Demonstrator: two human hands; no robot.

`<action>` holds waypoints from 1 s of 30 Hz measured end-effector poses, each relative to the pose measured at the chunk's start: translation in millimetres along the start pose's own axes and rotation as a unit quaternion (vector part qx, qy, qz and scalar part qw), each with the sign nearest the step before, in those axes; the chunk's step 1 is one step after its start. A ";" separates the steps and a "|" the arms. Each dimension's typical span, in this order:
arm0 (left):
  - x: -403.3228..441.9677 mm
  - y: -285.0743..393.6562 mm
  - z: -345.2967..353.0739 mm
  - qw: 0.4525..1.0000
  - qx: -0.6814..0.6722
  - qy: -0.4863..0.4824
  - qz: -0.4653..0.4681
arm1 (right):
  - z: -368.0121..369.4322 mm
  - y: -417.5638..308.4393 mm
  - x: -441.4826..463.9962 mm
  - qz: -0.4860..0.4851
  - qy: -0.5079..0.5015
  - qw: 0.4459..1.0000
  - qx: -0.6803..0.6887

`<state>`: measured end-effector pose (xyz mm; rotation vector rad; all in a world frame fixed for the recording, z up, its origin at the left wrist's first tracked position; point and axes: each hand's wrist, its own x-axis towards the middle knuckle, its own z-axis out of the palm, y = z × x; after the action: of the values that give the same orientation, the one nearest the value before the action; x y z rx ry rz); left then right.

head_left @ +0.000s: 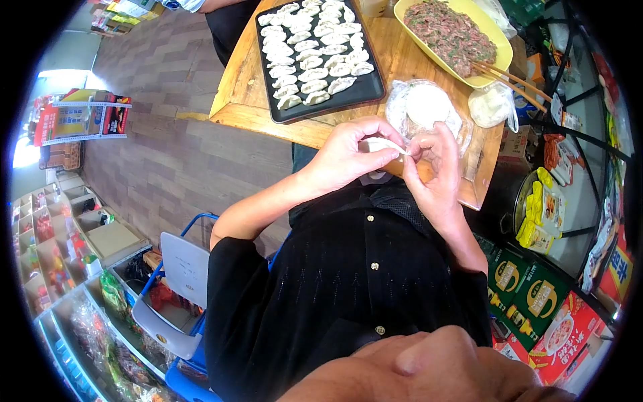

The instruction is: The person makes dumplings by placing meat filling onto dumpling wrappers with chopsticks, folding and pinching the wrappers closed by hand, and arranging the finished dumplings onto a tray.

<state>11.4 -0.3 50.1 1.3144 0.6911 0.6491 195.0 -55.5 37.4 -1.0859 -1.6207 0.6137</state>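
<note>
Over the table's near edge, my left hand (pixel 351 153) holds a pale dumpling (pixel 383 145), its thumb and fingers closed around it. My right hand (pixel 437 167) pinches the right end of the same dumpling's edge. Just beyond the hands, a stack of round dumpling wrappers (pixel 429 107) lies on clear plastic. A black tray (pixel 370 90) at the back left bears rows of folded dumplings (pixel 311 61). Minced meat filling (pixel 449 33) with green bits fills a yellow bowl (pixel 504 59), and wooden chopsticks (pixel 512 80) rest across its rim.
Right of the wrappers, a pale lump of dough (pixel 489 106) sits in a plastic bag on the wooden table (pixel 234 100). Shelves with packaged goods (pixel 542 208) and boxes (pixel 529 288) stand close on the right. A chair (pixel 184 268) is at the lower left. Another person's dark-clothed leg (pixel 231 27) shows behind the table.
</note>
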 end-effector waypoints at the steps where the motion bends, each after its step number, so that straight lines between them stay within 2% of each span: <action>1: -0.9 -1.9 0.6 0.999 -0.022 0.019 -0.014 | -0.6 0.4 -0.9 0.008 -0.006 1.000 0.006; 3: -1.0 -3.8 1.7 0.998 -0.044 0.039 -0.029 | -0.5 -0.2 -1.4 0.017 -0.012 1.000 0.013; 6: 1.4 -5.6 3.3 0.998 0.012 0.057 -0.009 | 0.1 -1.5 -0.2 0.006 -0.023 0.999 0.033; 8: 2.7 -6.2 3.3 0.980 0.154 0.064 0.108 | 1.2 -0.9 1.0 -0.018 -0.025 0.999 0.023; 11: 3.4 -6.6 2.9 0.976 0.160 0.059 0.138 | 1.8 3.3 -0.9 0.005 -0.004 1.000 0.027; 14: 0.4 -1.5 2.5 0.989 0.112 0.038 0.089 | 3.5 -0.5 0.2 0.019 0.014 1.000 0.019; 17: 0.8 -4.0 0.8 0.990 0.096 0.029 0.103 | 4.9 -1.7 2.3 0.012 0.004 0.998 0.054; 21: 0.3 -5.5 0.1 0.987 0.111 0.020 0.115 | 3.1 1.9 1.6 -0.007 -0.013 1.000 0.022; 23: -2.5 -2.3 4.6 0.998 0.007 0.056 0.026 | 2.8 2.3 -0.3 -0.001 -0.008 1.000 0.014; 30: 1.4 -7.9 7.5 0.997 -0.002 0.077 0.008 | 2.8 -1.2 -1.6 0.009 -0.025 0.998 0.062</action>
<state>18.3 -5.1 43.0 1.2766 0.8052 0.7694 192.1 -57.0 36.7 -1.0027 -1.5943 0.7492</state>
